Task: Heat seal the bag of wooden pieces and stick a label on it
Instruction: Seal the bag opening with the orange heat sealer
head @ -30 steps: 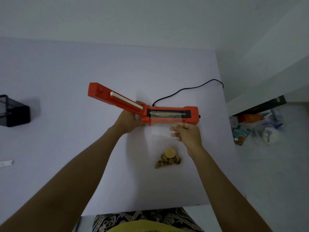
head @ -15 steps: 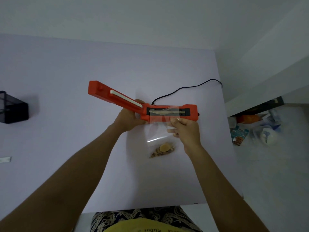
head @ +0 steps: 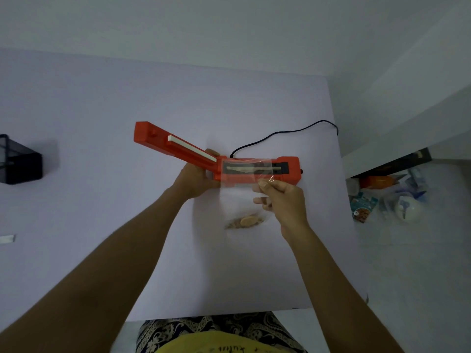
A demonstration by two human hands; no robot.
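bag top pinched in right hand fingers

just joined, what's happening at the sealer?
A person is setting up a heat seal. The left hand holds the orange heat sealer at its hinge, lid raised. The right hand pinches the clear bag, laying its open top across the sealing strip. The wooden pieces sit at the bag's bottom. Nothing sealed yet.
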